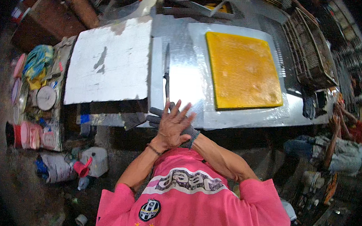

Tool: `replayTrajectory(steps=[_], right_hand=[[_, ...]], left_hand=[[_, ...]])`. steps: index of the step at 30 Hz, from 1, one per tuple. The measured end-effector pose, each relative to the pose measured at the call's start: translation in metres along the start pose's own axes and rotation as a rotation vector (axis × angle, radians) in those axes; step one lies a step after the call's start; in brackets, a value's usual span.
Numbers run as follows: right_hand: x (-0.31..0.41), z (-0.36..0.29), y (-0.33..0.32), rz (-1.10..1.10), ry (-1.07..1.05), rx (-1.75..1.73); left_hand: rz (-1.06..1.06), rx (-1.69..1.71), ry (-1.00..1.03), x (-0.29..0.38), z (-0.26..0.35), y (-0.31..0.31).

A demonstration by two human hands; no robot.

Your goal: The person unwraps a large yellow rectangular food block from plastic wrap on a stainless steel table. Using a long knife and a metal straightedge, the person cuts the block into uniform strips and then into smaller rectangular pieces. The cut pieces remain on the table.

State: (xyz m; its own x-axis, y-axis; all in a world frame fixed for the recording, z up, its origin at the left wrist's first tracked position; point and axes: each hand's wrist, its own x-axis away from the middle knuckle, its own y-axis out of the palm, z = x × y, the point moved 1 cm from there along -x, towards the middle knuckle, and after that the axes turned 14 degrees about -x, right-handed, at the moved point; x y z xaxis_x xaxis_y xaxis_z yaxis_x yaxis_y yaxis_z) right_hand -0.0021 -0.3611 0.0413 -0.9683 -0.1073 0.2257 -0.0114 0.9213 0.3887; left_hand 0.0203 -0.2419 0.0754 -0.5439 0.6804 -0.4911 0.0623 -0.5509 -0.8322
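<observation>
My left hand (174,122), bare with a dark band at the wrist, has its fingers spread across the back of my right hand (188,133). The right hand wears a dark grey knitted glove; its fingers point left and apart, partly covered by the left. Both are at the near edge of a shiny metal table (183,78). Just beyond the left fingertips lies a long knife (166,77) with a dark handle, blade pointing away. To the right, a thick yellow square slab (243,71) rests on a clear plastic sheet (198,45).
A large white block (109,64) with a worn top stands left of the knife. Further left, a side bench holds tubs, a round-lidded container (46,98) and a blue-yellow cloth (39,62). Slatted crates (314,53) stand back right. Another person's arm (332,139) shows at right.
</observation>
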Motion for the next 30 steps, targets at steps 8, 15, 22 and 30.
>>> replayTrajectory(steps=[8,15,22,30], right_hand=[[-0.063,0.005,0.001,-0.105,0.158,0.214],[-0.123,-0.033,0.005,0.207,-0.063,1.097],[-0.158,-0.024,-0.015,0.352,0.177,0.903],[-0.075,-0.068,-0.122,0.358,0.085,0.546]], left_hand=[[-0.448,-0.338,-0.277,0.168,-0.030,-0.064],[-0.089,-0.204,-0.776,0.160,-0.009,-0.065],[-0.161,-0.232,-0.680,0.064,-0.045,-0.019],[-0.408,-0.250,-0.895,-0.008,-0.083,0.044]])
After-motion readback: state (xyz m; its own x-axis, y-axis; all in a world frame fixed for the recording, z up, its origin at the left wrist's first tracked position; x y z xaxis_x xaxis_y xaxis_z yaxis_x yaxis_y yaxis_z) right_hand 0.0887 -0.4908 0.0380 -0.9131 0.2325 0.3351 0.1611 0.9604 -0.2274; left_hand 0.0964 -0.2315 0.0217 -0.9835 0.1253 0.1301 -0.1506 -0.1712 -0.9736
